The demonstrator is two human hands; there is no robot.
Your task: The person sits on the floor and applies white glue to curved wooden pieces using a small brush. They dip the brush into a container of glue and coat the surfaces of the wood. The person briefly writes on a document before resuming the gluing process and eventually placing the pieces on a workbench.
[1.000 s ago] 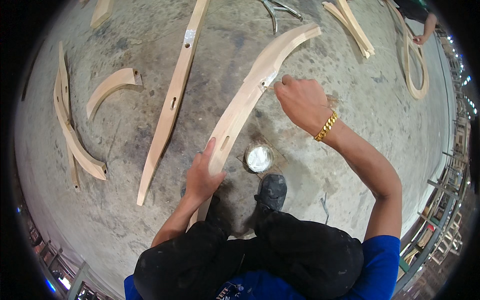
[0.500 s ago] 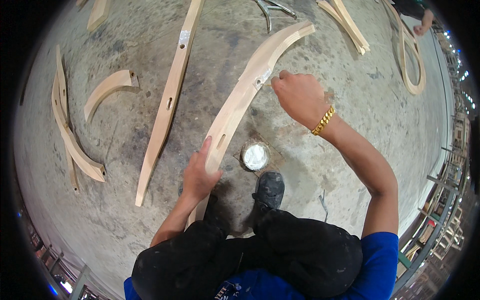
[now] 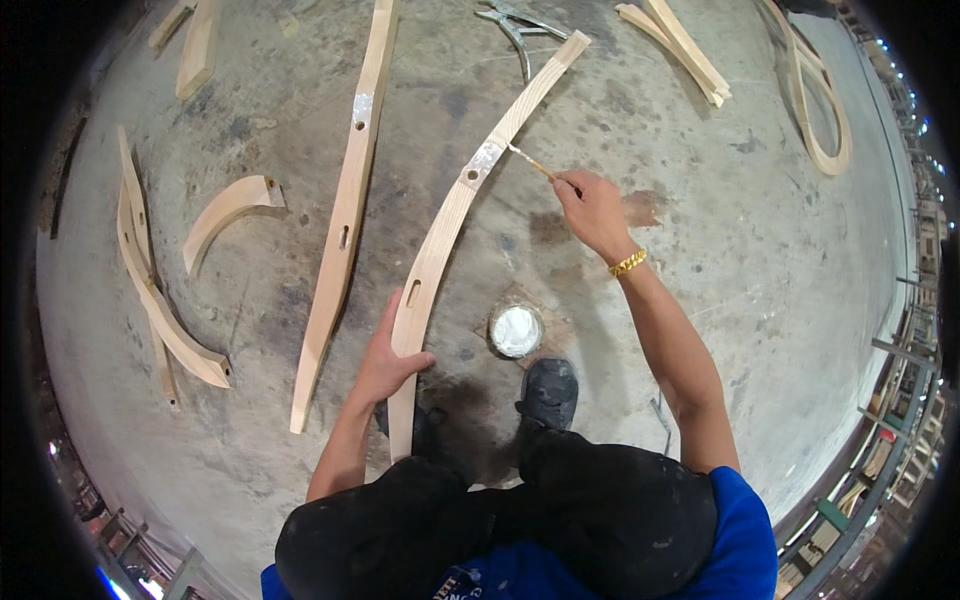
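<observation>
A grey, stained concrete floor fills most of the view, with the wearer's black trousers at its lower edge. A long, nearly straight wooden bar lies left of centre. To its right, the curved wooden piece slants from beside the trousers up toward the top centre, held at its lower portion. At far left lie crossed curved strips; at upper right, a looped wooden frame and, nearer the centre, a paired set of slats. A short wooden arc rests between the crossed strips and the bar. A metal tool with spread arms lies near the upper end of the curved piece. The left grip is closed around that piece, thumb toward its right edge. The right grip pinches a thin stick, described below. A dark shoe stands just below a round container of white material. The thin stick has a white-coated tip beside a whitish patch on the curved piece; contact cannot be determined. A gold-coloured chain bracelet encircles the right wrist. Smallest is a round hole near the patch.
</observation>
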